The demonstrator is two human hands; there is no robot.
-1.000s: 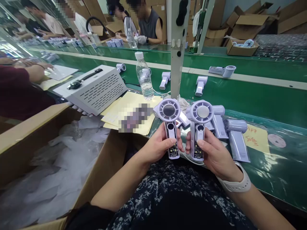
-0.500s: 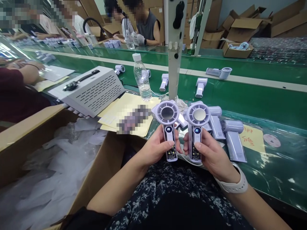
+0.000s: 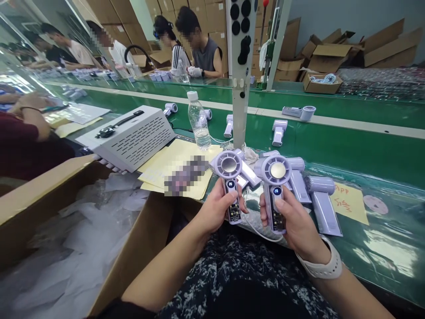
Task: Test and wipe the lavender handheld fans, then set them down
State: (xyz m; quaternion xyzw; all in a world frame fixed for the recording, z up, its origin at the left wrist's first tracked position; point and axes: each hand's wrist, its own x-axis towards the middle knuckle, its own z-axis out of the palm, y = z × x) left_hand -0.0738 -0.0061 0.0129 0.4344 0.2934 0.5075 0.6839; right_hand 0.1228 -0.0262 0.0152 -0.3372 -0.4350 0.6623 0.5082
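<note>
L/R hands (image 3: 215,208) (image 3: 300,223) ea. hold 1 fan (image 3: 229,164) (image 3: 277,170) by hndl (image 3: 234,214) (image 3: 277,222).

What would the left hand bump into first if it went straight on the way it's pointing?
Past its held fan, the left hand would probably meet the lilac fan lying behind, though depth is unclear.

green bench (image 3: 395,237) | wrapped lilac fans (image 3: 325,212) | yellow papers (image 3: 186,150) | water bottle (image 3: 199,122) | vented box (image 3: 142,137)
</note>
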